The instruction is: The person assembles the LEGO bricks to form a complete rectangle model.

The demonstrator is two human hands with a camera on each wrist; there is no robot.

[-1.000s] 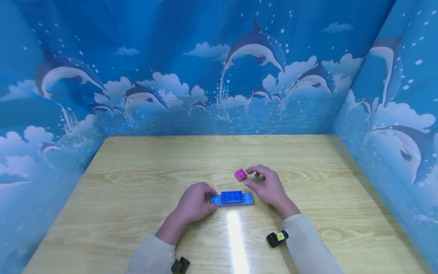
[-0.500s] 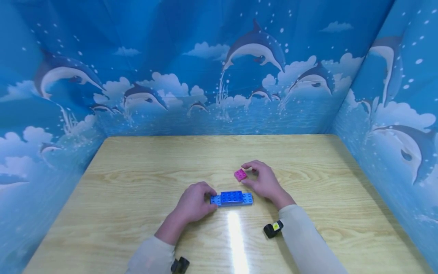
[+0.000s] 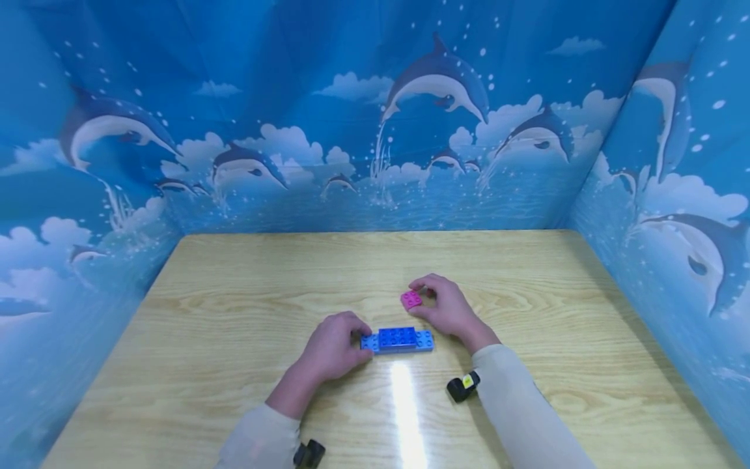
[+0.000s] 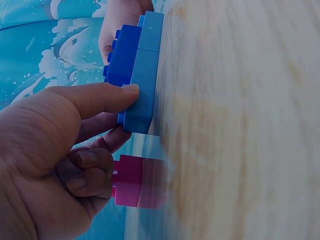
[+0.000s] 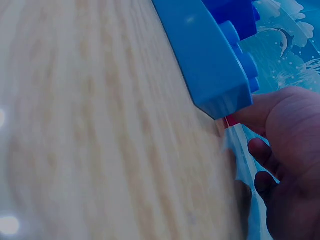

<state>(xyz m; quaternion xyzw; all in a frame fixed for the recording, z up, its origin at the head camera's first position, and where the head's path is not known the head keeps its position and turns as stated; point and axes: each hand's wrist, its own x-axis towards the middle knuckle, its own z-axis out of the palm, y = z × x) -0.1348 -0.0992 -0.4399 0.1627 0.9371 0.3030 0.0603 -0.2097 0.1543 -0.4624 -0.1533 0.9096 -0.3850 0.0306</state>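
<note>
Two light blue toy building bricks (image 4: 145, 75) lie end to end on the table, joined by a dark blue brick (image 3: 396, 337) across their tops. My left hand (image 3: 334, 345) pinches the left end of this assembly between thumb and fingers. Behind it on the table is a small pink brick (image 3: 410, 299) with studs facing up. The thumb and forefinger of my right hand (image 3: 450, 309) close round the pink brick's right part. In the right wrist view the light blue brick (image 5: 210, 60) hides most of the pink one.
The wooden table (image 3: 263, 273) has a glare streak (image 3: 405, 410) in front of the bricks. A blue dolphin-print curtain (image 3: 351, 130) stands along the back and sides. Each wrist wears a black camera, such as the right wrist camera (image 3: 463, 386).
My right hand has moved left, from beside the pink brick to round it. The left hand and the blue assembly stay in place.
</note>
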